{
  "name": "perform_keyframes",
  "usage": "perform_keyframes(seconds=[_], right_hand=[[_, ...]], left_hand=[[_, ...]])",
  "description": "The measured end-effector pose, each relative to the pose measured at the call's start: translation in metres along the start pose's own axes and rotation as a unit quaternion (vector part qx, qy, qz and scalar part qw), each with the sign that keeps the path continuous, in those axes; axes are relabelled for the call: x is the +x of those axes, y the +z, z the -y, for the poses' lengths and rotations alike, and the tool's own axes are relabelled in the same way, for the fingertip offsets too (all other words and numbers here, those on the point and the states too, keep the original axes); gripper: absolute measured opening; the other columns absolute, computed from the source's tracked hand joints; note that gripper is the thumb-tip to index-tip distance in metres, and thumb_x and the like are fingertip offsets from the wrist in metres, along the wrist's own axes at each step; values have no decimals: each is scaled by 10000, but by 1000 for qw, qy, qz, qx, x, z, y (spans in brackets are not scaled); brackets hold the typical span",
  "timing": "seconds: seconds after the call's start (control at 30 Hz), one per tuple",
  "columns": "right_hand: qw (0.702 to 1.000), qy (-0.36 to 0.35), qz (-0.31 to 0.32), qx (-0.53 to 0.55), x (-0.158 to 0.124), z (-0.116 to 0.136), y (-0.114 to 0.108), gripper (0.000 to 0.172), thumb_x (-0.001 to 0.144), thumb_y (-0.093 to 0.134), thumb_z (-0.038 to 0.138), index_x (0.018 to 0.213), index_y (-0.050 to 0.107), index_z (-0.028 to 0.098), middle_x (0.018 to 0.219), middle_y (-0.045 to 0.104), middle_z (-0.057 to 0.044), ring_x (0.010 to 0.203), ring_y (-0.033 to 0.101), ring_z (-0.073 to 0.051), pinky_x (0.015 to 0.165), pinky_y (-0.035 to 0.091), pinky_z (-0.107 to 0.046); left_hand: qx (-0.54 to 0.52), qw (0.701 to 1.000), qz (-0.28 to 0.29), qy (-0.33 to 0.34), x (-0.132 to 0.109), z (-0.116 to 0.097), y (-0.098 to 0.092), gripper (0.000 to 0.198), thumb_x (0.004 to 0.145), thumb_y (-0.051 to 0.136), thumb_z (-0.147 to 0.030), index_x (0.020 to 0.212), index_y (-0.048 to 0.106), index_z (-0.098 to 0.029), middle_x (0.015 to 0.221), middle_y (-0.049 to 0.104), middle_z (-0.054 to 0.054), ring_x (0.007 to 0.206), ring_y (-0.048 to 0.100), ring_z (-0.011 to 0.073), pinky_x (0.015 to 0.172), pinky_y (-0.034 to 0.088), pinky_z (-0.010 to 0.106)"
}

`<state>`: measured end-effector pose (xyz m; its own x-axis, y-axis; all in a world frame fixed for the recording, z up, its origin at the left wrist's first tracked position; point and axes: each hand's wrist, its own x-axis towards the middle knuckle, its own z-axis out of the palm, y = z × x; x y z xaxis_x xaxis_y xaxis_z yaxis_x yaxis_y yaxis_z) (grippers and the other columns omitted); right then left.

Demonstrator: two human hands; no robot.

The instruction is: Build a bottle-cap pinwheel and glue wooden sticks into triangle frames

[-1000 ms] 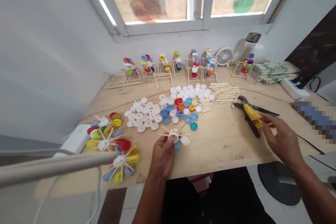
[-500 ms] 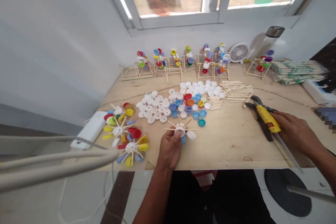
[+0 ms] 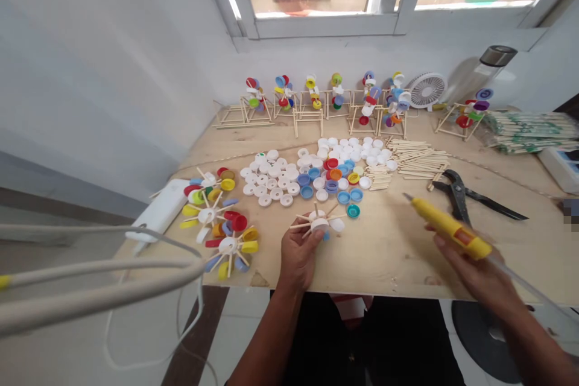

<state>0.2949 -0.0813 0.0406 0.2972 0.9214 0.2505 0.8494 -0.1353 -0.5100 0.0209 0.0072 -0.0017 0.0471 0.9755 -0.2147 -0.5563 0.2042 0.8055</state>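
Above the right part of the worktop, the right hand was closed around a yellow tool, its long axis slanting, the narrow tip aimed forward and to the left, its rear, with the cord, back toward the right. Nearer the middle, the left hand pinched a white hub; thin sticks fanned out from it, one pointing left, and a white cap sat at its right. Beyond the tool lay black pliers.
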Motion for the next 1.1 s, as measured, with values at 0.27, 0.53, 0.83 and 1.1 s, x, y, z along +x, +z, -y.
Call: perform_keyframes(seconds=[0.27, 0.53, 0.83, 1.1], right_hand=[[968, -37, 172, 176, -16, 83, 25, 160, 872, 481, 381, 916, 529, 235, 803, 586, -13, 708, 561, -153, 615, 444, -256], [975, -46, 152, 157, -20, 91, 38, 148, 869, 475, 367, 852, 518, 226, 787, 570, -25, 711, 538, -165, 629, 428, -278], [983, -69, 125, 119, -18, 92, 45, 196, 875, 467, 395, 803, 522, 221, 723, 550, -14, 662, 533, -158, 591, 407, -270], [983, -93, 116, 107, -17, 90, 49, 162, 873, 473, 353, 796, 499, 212, 721, 536, -9, 661, 519, -150, 593, 399, -270]], left_hand=[[37, 999, -21, 11, -4, 5, -1, 424, 563, 816, -261, 946, 656, -176, 905, 709, 51, 827, 655, 176, 765, 495, 274], [53, 998, -35, 23, -6, 6, -2, 422, 562, 818, -234, 952, 666, -181, 918, 712, 49, 843, 659, 180, 789, 513, 283], [56, 997, -25, 35, -7, 7, -3, 392, 594, 802, -206, 961, 665, -196, 992, 706, 50, 909, 647, 174, 834, 493, 272], [58, 998, -19, 33, -7, 7, -4, 386, 594, 805, -209, 956, 671, -207, 1019, 703, 48, 931, 647, 182, 846, 492, 273]])
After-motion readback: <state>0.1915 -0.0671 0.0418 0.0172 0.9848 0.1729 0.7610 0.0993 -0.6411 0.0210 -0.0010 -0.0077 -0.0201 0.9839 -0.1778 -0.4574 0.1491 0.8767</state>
